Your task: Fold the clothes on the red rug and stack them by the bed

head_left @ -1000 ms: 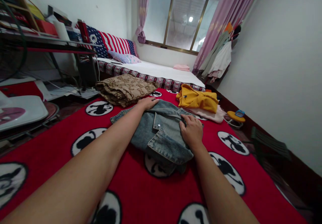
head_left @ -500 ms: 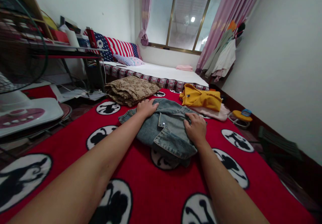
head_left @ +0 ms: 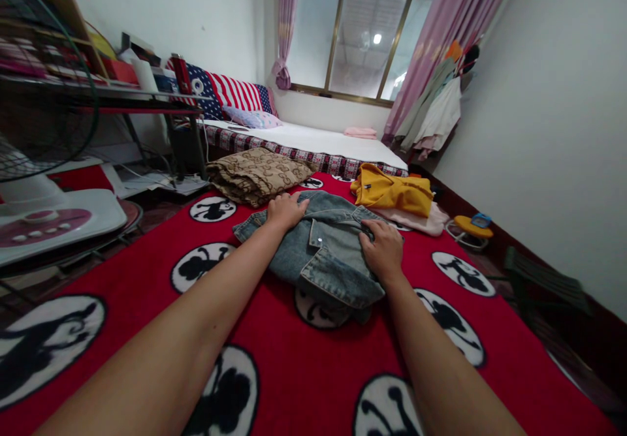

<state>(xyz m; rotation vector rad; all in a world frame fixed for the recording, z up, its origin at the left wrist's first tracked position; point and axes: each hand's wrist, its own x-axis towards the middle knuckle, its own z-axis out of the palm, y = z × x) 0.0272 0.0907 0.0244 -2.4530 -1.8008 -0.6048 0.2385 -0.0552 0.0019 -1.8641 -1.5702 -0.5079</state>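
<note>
A blue denim jacket point(head_left: 321, 253) lies partly folded on a red blanket point(head_left: 304, 358) printed with black-and-white round figures. My left hand point(head_left: 285, 209) rests flat on the jacket's far left part, fingers stretched out. My right hand point(head_left: 383, 249) presses on the jacket's right side, its fingers curled into the denim. Both forearms reach forward from the bottom of the view.
A folded brown patterned cloth point(head_left: 257, 173) lies just beyond the jacket. A yellow garment point(head_left: 392, 191) sits on a pink one at the right. A mattress point(head_left: 313, 139) lies under the window. A fan base point(head_left: 53, 217) and cluttered shelf stand left; clothes hang at the right.
Both hands have stayed on the jacket. The left hand has drawn back slightly from the far edge. The view has shifted a little to the left.
</note>
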